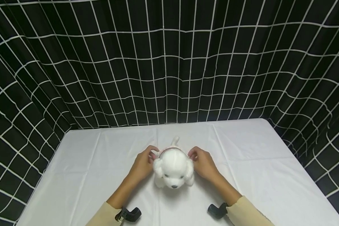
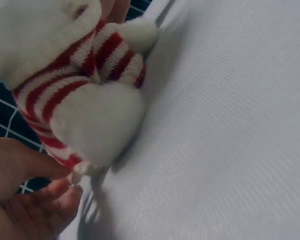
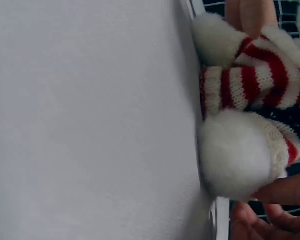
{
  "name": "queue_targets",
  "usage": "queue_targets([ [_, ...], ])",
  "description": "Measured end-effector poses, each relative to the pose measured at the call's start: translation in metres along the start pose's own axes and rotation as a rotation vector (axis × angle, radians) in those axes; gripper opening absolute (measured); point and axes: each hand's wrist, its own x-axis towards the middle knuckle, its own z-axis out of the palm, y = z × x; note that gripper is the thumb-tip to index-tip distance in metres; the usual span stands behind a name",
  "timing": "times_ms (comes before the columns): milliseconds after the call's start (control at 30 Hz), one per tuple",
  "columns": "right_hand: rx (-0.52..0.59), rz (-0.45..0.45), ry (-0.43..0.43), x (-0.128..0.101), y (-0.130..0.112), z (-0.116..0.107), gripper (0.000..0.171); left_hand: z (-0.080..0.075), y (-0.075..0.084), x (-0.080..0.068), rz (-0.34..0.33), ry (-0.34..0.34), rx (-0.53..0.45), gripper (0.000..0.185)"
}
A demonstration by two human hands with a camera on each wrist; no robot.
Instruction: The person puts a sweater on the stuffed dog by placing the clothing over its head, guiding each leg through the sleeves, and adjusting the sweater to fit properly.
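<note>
A white plush dog (image 1: 173, 168) stands in the middle of the white table (image 1: 257, 163), face toward me. It wears a red-and-white striped sweater (image 2: 85, 70), seen too in the right wrist view (image 3: 255, 80). My left hand (image 1: 151, 155) is at the dog's left side, with thumb and fingers (image 2: 55, 192) pinching the sweater's edge. On the other side my right hand (image 1: 192, 155) does the same, its fingers (image 3: 282, 192) curled at the sweater's edge beside a white paw (image 3: 235, 152). The dog's tail (image 1: 175, 140) points away from me.
A black curtain with a white grid (image 1: 169, 69) hangs behind and on both sides of the table. The white tablecloth has fold lines. A black camera mount sits on each wrist (image 1: 128, 215) (image 1: 217, 210). The table's edges run at the left, right and back.
</note>
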Motion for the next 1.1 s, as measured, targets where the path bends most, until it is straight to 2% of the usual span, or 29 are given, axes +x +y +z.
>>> queue_targets([
  [133, 0.010, -0.044, 0.044, -0.008, -0.006, -0.005, 0.014, -0.006, 0.002, -0.009, 0.057, 0.025, -0.011, 0.045],
  [233, 0.049, -0.068, 0.032, -0.016, -0.011, -0.013, 0.014, -0.009, 0.004, -0.018, 0.034, -0.024, -0.067, 0.035],
  [300, 0.085, -0.068, -0.016, -0.021, -0.015, -0.019, 0.017, -0.011, 0.006, -0.024, -0.012, -0.100, -0.119, 0.031],
  [367, 0.125, -0.064, -0.100, -0.025, -0.017, -0.024, 0.024, -0.012, 0.006, -0.030, -0.049, -0.189, -0.157, 0.032],
  [467, 0.175, -0.079, -0.230, -0.029, -0.018, -0.029, 0.048, -0.012, 0.006, -0.034, -0.077, -0.289, -0.173, 0.040],
  [533, 0.200, -0.098, -0.300, -0.030, -0.016, -0.029, 0.071, -0.011, 0.005, -0.034, -0.079, -0.323, -0.165, 0.042],
  [600, 0.190, -0.130, -0.324, -0.033, -0.014, -0.026, 0.088, -0.010, 0.005, -0.034, -0.075, -0.335, -0.160, 0.042],
  [667, 0.170, -0.159, -0.325, -0.034, -0.012, -0.020, 0.093, -0.008, 0.005, -0.034, -0.067, -0.345, -0.162, 0.047],
  [800, 0.165, -0.198, -0.306, -0.036, -0.011, -0.011, 0.085, -0.006, 0.007, -0.034, -0.035, -0.338, -0.170, 0.060],
  [967, 0.216, -0.155, -0.340, -0.036, -0.014, -0.007, 0.079, -0.003, 0.007, -0.036, -0.023, -0.323, -0.164, 0.067],
  [1100, 0.193, -0.118, -0.323, -0.036, -0.015, -0.005, 0.080, -0.004, 0.005, -0.038, -0.013, -0.321, -0.175, 0.067],
])
